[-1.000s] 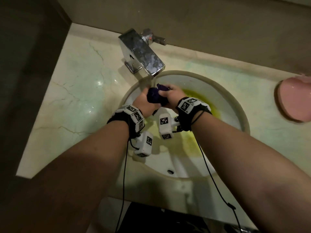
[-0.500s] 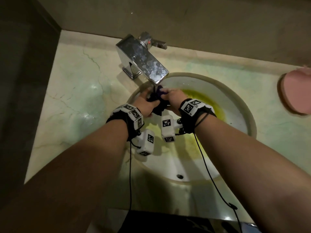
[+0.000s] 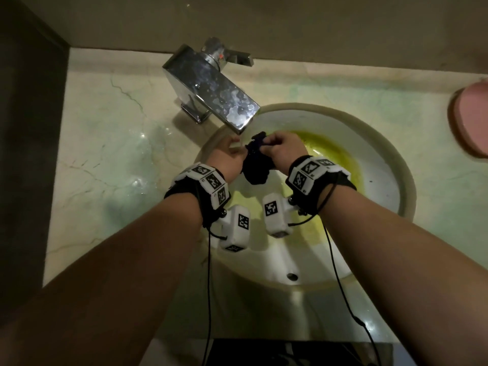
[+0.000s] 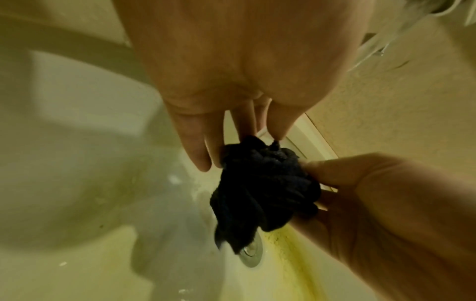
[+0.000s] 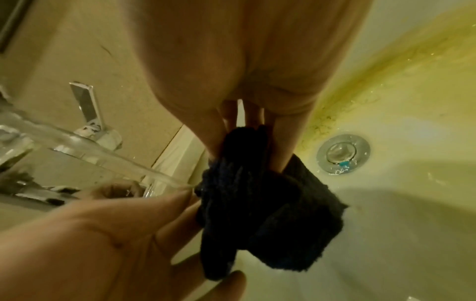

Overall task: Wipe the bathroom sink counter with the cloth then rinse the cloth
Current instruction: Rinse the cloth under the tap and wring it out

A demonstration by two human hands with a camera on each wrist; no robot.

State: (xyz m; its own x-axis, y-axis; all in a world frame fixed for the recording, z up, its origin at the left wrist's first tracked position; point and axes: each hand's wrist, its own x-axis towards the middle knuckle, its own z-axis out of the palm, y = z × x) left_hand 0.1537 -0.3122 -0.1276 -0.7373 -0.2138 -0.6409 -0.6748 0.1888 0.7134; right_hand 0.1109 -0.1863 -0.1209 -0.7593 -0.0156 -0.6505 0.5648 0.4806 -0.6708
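I hold the cloth bunched up over the sink basin, just under the spout of the faucet that stands at the back edge of the counter. The cloth is dark, navy to almost black, with a nubbly terry texture, crumpled into a wad at the top with a loose fold hanging down below my fingers. My right hand pinches the upper part of the wad, fingers and thumb curled around it. My left hand sits just beside the cloth, its fingers fairly straight and reaching out to touch the side of the wad without closing around it. From the right wrist a thin stream of water runs from the faucet onto the cloth's upper edge. The white basin carries a yellow-green stain down its far right side toward the metal drain, which lies below the hanging cloth. A pink dish sits at the right edge of the counter
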